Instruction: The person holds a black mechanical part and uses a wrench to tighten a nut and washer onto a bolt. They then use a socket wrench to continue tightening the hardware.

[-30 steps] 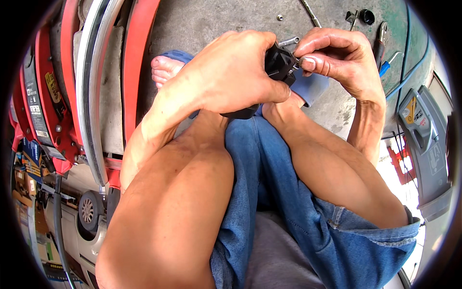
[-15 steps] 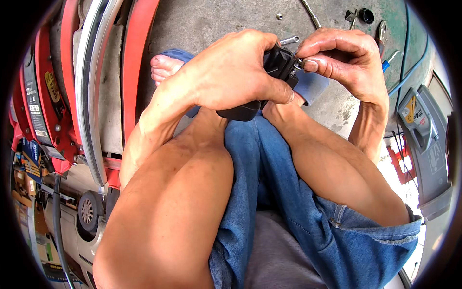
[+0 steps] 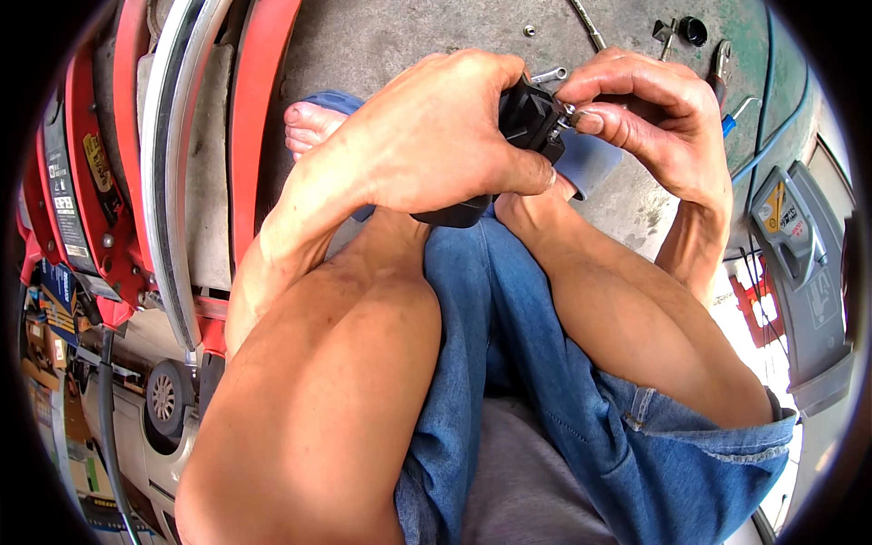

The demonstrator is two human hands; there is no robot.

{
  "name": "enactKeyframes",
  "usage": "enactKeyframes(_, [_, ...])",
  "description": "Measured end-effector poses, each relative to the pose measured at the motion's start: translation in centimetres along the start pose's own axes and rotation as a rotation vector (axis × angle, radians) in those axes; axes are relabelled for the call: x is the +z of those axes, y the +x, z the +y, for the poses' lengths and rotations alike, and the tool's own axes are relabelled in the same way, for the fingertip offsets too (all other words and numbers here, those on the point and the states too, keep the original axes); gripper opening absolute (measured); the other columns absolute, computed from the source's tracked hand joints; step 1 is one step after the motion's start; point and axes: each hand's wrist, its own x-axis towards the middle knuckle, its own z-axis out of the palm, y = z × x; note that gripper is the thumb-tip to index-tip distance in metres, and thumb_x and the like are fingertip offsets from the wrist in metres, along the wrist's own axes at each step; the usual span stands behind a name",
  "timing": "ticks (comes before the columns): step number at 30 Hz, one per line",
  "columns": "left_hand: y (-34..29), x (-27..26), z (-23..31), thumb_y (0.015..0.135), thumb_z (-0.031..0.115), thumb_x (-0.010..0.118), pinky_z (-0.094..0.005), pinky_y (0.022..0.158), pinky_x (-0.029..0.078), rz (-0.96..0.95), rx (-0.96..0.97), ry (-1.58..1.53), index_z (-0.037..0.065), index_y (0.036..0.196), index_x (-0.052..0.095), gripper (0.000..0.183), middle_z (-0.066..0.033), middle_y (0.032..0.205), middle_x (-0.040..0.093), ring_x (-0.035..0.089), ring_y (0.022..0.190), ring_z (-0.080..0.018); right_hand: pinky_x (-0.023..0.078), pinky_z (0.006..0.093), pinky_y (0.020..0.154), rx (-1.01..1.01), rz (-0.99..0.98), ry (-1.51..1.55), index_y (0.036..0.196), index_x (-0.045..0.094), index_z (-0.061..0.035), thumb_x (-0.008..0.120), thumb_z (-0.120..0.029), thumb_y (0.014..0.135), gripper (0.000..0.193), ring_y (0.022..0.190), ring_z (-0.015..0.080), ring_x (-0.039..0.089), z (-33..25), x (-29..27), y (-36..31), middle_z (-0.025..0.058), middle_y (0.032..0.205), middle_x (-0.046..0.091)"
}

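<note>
One grey floor fills the top, around 12 o'clock. One big grey plastic piece is at 3 o'clock. There are two hands. The left hand, at 12 o'clock, is curled around one black part and has hold of it. The right hand, at 2 o'clock, has its thumb and pointing finger pinched close together on one tiny shiny metal bit. The black part is at 1 o'clock, between the hands: on the left hand's 3 o'clock side and the right hand's 9 o'clock side. It is dark and blocky, with ridges, and the shiny bit is at its right end. On the floor are one pair of pliers at 2 o'clock, then one round black cup, and one little silver ring at 1 o'clock.
</note>
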Motion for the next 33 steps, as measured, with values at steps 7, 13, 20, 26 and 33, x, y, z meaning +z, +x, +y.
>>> enactKeyframes(7, [0.0, 0.0, 0.1, 0.07, 0.022, 0.088, -0.0363, 0.068, 0.046, 0.016, 0.01, 0.041, -0.001, 0.093, 0.063, 0.041, -0.0091, 0.076, 0.06, 0.056, 0.073, -0.0184, 0.055, 0.0318, 0.076, -0.039, -0.003, 0.024, 0.104, 0.075, 0.006, 0.081, -0.005, 0.085, 0.023, 0.088, 0.0216, 0.07, -0.1, 0.0, -0.2, 0.0143, 0.096, 0.074])
enactKeyframes(13, [0.0, 0.0, 0.0, 0.07, 0.021, 0.087, -0.035, 0.068, 0.046, 0.007, 0.012, 0.035, -0.001, 0.092, 0.063, 0.04, -0.0077, 0.076, 0.06, 0.056, 0.073, -0.0166, 0.057, 0.0287, 0.078, 0.029, 0.044, 0.133, 0.106, 0.076, 0.0041, 0.081, -0.004, 0.086, 0.021, 0.088, 0.0164, 0.07, -0.2, 0.7, -0.4, 0.0101, 0.096, 0.075])
enactKeyframes(20, [0.1, 0.0, -0.3, 0.073, 0.018, 0.087, -0.0305, 0.068, 0.045, -0.043, 0.027, -0.144, 0.002, 0.094, 0.064, 0.035, -0.0016, 0.079, 0.061, 0.055, 0.076, -0.0105, 0.056, 0.0293, 0.071, -0.004, 0.052, 0.086, 0.105, 0.073, 0.0081, 0.08, -0.003, 0.088, 0.022, 0.084, 0.0195, 0.069, -0.1, 0.3, -0.6, 0.0145, 0.095, 0.072])
enactKeyframes(26, [0.2, 0.0, -0.5, 0.074, 0.017, 0.087, -0.0292, 0.068, 0.045, -0.095, 0.012, -0.276, 0.002, 0.094, 0.064, 0.034, -0.0009, 0.079, 0.061, 0.055, 0.075, -0.0095, 0.055, 0.0285, 0.071, 0.042, 0.042, 0.231, 0.099, 0.07, 0.006, 0.079, -0.005, 0.09, 0.016, 0.082, 0.0171, 0.067, 0.6, 0.4, -0.8, 0.0113, 0.094, 0.069])
enactKeyframes(33, [0.3, -0.2, -0.2, 0.074, 0.018, 0.088, -0.0297, 0.068, 0.045, -0.054, 0.022, -0.167, 0.002, 0.093, 0.064, 0.035, -0.0016, 0.077, 0.061, 0.055, 0.075, -0.0097, 0.056, 0.0289, 0.074, 0.134, 0.049, 0.273, 0.099, 0.069, 0.005, 0.079, -0.006, 0.091, 0.017, 0.085, 0.0166, 0.067, 0.3, 0.7, -0.7, 0.0098, 0.094, 0.067])
